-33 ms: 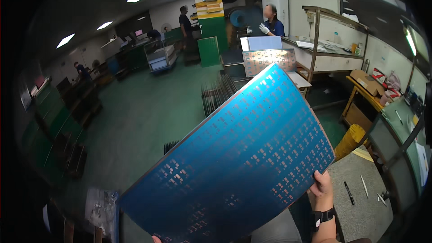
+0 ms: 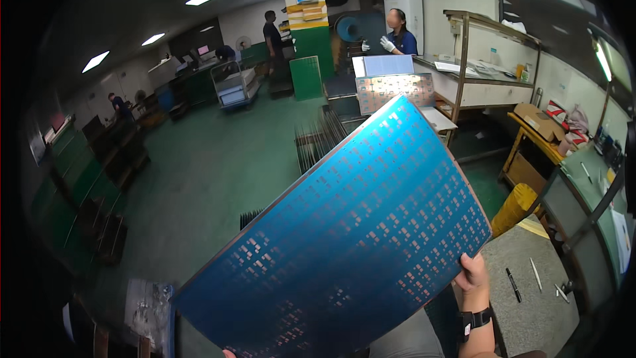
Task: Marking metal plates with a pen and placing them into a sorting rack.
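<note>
A large blue circuit board panel point(image 2: 344, 238), with rows of small copper-coloured pads, is held up tilted in front of me. My right hand point(image 2: 472, 273) grips its right edge near the lower corner, with the thumb on the face and the other fingers hidden behind. Only a fingertip of my left hand point(image 2: 229, 353) shows, at the panel's lower left edge; the rest is out of the picture. Light glares on the panel's upper corner. Beside my right forearm, a black pen point(image 2: 513, 285) and a white pen point(image 2: 536, 274) lie on a grey tabletop point(image 2: 530, 321).
Beyond the panel, a rack of thin upright rods point(image 2: 317, 139) stands by a copper-patterned board point(image 2: 391, 93). A person with white gloves point(image 2: 401, 36) is behind it. A yellow bag point(image 2: 518, 207) sits right, near a yellow-framed table point(image 2: 513, 152). A cart point(image 2: 236, 86) stands farther off.
</note>
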Demonstrator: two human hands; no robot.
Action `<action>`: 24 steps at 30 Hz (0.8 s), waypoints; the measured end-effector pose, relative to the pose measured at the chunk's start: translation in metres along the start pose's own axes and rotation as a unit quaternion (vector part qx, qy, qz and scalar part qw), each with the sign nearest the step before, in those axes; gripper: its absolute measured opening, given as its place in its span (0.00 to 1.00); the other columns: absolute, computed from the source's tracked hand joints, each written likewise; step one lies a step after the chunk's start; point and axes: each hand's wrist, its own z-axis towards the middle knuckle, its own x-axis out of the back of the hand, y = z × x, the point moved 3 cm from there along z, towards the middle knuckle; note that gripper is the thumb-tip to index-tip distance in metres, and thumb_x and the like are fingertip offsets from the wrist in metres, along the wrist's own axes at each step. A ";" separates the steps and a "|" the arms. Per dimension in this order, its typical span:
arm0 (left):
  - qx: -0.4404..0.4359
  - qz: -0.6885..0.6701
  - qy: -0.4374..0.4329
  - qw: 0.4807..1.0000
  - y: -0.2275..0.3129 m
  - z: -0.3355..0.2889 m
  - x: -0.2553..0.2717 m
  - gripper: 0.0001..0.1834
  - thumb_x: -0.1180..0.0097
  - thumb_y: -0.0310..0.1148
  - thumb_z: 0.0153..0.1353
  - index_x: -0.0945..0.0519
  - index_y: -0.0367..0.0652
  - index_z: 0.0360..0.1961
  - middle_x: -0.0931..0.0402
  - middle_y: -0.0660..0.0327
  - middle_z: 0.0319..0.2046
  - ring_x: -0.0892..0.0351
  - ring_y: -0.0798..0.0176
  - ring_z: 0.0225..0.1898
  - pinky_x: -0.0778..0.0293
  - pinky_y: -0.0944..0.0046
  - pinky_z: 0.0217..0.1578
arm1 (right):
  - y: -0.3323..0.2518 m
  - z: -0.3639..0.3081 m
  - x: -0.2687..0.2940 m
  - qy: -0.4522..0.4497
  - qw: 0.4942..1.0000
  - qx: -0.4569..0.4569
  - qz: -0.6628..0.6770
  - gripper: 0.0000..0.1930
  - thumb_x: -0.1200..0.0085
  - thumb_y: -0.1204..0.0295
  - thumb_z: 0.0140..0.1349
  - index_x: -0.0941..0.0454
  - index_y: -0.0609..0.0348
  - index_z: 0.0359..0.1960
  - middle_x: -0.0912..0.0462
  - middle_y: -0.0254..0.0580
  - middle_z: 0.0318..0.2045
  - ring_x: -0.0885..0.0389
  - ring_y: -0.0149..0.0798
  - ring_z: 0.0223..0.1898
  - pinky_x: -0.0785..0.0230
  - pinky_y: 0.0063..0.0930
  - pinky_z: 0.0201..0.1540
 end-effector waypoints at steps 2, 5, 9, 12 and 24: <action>0.003 -0.014 -0.003 1.000 0.001 0.000 0.006 0.28 0.54 0.50 0.63 0.32 0.37 0.53 0.31 0.54 0.51 0.32 0.52 0.51 0.34 0.49 0.52 | 0.002 -0.002 -0.003 -0.021 0.999 -0.024 0.005 0.29 0.39 0.75 0.51 0.37 0.61 0.56 0.27 0.45 0.50 0.27 0.43 0.50 0.33 0.42 0.53; -0.002 0.004 -0.002 1.000 0.002 0.001 0.010 0.29 0.55 0.51 0.63 0.33 0.37 0.54 0.32 0.54 0.52 0.33 0.52 0.52 0.36 0.49 0.54 | 0.002 -0.004 -0.008 -0.035 0.999 -0.032 0.006 0.29 0.39 0.75 0.51 0.36 0.61 0.56 0.26 0.45 0.49 0.27 0.43 0.51 0.33 0.42 0.53; -0.002 0.013 -0.005 1.000 0.003 -0.002 0.012 0.29 0.54 0.51 0.63 0.33 0.37 0.54 0.32 0.53 0.52 0.33 0.51 0.52 0.35 0.48 0.53 | 0.005 -0.004 -0.012 -0.053 0.998 -0.043 0.006 0.29 0.39 0.76 0.50 0.36 0.62 0.56 0.26 0.46 0.49 0.27 0.43 0.51 0.32 0.41 0.52; -0.003 0.019 -0.005 1.000 0.001 -0.001 0.022 0.28 0.55 0.51 0.63 0.33 0.37 0.53 0.31 0.53 0.52 0.33 0.51 0.51 0.35 0.49 0.53 | 0.007 -0.011 -0.006 -0.051 0.998 -0.046 0.006 0.29 0.39 0.76 0.50 0.36 0.62 0.55 0.26 0.47 0.49 0.26 0.43 0.50 0.32 0.41 0.52; -0.004 0.051 0.011 0.999 -0.013 0.010 0.044 0.25 0.55 0.45 0.63 0.31 0.35 0.52 0.31 0.56 0.50 0.35 0.56 0.52 0.39 0.57 0.55 | 0.003 -0.014 -0.001 -0.040 0.998 -0.040 -0.010 0.28 0.40 0.76 0.50 0.36 0.64 0.55 0.26 0.47 0.49 0.26 0.43 0.50 0.33 0.39 0.52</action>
